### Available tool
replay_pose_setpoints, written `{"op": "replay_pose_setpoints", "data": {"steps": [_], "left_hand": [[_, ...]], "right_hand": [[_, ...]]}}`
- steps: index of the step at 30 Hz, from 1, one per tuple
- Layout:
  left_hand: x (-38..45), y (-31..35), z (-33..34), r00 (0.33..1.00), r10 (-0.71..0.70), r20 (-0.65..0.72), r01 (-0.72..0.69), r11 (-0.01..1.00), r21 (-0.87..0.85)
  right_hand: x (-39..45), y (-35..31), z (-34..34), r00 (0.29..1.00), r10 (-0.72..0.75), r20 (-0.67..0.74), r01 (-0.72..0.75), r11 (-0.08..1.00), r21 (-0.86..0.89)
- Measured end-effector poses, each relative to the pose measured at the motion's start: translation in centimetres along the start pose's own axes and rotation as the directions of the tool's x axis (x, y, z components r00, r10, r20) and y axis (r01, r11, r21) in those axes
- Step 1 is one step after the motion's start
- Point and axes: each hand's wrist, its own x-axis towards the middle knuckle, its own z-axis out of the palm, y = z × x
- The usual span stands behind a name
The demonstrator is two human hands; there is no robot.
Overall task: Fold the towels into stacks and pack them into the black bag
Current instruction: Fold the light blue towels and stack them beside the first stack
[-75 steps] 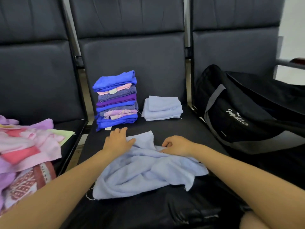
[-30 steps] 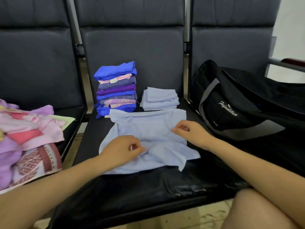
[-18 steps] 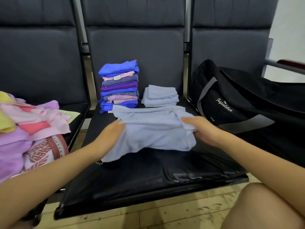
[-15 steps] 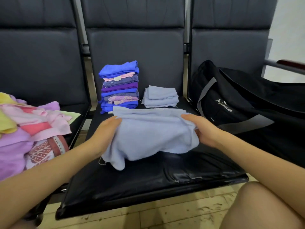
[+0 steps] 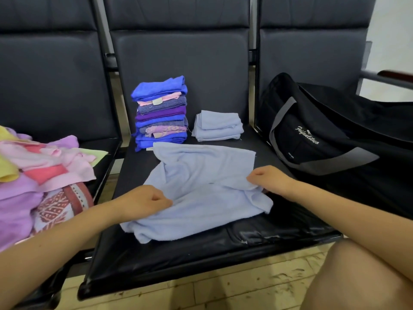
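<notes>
Half a second ago the light blue towel (image 5: 201, 193) was held up off the seat; now it has been laid back down and spread out on the middle seat (image 5: 201, 253). One edge is pinched by the left hand (image 5: 143, 201), whose grip is curled tight on the cloth. The other edge is pinched by the right hand (image 5: 270, 179), curled the same way.

Behind the towel, two stacks can be seen at the back of the seat. The tall stack (image 5: 161, 113) is made of blue, purple and pink folded towels; about nine layers can be counted, though some are hard to tell apart. Just beside it, on the right, the small stack (image 5: 218, 126) is made of light blue folded towels, about three.

One black bag (image 5: 324, 135) is seen on the seat to the right of the towel. One loose pile of towels (image 5: 33, 175), pink, purple and yellow, is heaped on the seat to the left.
</notes>
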Motion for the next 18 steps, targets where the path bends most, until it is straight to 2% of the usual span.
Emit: {"op": "replay_pose_setpoints", "data": {"steps": [3,5,7,8,9,10,12,14,15,16,17,18], "left_hand": [[0.1,0.9,-0.2,0.994,-0.018,0.11,0.015,0.999,0.03],[0.4,1.3,-0.4,0.98,-0.073,0.185,0.062,0.996,0.063],[1.1,1.7,-0.2,0.968,-0.145,0.206,0.122,0.985,0.122],[1.5,1.9,0.1,0.964,-0.178,0.196,0.149,0.977,0.154],[2.0,2.1,0.4,0.964,-0.201,0.173,0.168,0.967,0.192],[2.5,2.2,0.7,0.966,-0.208,0.153,0.173,0.961,0.214],[3.1,2.5,1.0,0.969,-0.205,0.138,0.173,0.961,0.214],[3.7,2.5,1.1,0.976,-0.164,0.144,0.135,0.972,0.193],[3.9,2.6,1.2,0.979,-0.14,0.145,0.113,0.977,0.182],[4.2,2.7,1.4,0.985,-0.113,0.13,0.09,0.982,0.167],[4.4,3.0,1.4,0.991,-0.087,0.102,0.074,0.99,0.123],[4.7,3.3,1.6,0.997,-0.055,0.058,0.052,0.998,0.038]], "right_hand": [[0.4,-1.2,-0.6,0.978,-0.052,-0.204,0.09,0.979,0.182],[0.7,-2.4,-1.1,0.947,-0.005,-0.32,0.132,0.917,0.376],[1.0,-3.6,-2.3,0.92,0.147,-0.364,0.161,0.704,0.692],[1.2,-3.9,-2.8,0.911,0.205,-0.357,0.168,0.608,0.776],[1.1,-4.3,-3.3,0.912,0.233,-0.337,0.156,0.562,0.812],[1.1,-4.5,-3.6,0.92,0.234,-0.315,0.127,0.583,0.803],[1.3,-4.7,-3.7,0.946,0.156,-0.284,0.07,0.757,0.649],[1.1,-5.5,-3.3,0.965,0.168,-0.199,-0.091,0.932,0.35],[1.1,-5.5,-3.0,0.963,0.211,-0.17,-0.178,0.966,0.188],[1.2,-5.4,-2.8,0.961,0.207,-0.184,-0.199,0.978,0.061],[1.4,-5.2,-2.6,0.973,0.138,-0.183,-0.129,0.99,0.06],[1.2,-5.0,-2.2,0.981,0.046,-0.19,-0.014,0.985,0.17]]}}
